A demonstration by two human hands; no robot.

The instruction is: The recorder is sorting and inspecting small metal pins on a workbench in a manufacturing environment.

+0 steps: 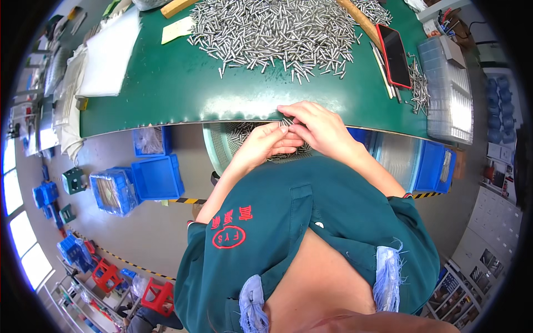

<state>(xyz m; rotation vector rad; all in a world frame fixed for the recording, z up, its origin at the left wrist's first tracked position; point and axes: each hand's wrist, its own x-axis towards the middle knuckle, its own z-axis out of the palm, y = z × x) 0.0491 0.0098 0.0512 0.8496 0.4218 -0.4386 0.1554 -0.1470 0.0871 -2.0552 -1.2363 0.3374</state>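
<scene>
A broad heap of small silvery metal pins covers the far middle of the green tabletop. At the table's near edge my two hands meet. My left hand is palm up with its fingers curled, thumb against a few pins. Over the same pins my right hand bends in from the right, its thumb and fingers closed around them. Its fingertips reach the table edge. Below my hands a pale green basin holds more pins, partly hidden by my hands and clothes.
Two wooden bars border the heap, near a yellow note. On the right lie a red-edged phone, pens and clear plastic boxes. White sheets lie left. Blue crates stand on the floor.
</scene>
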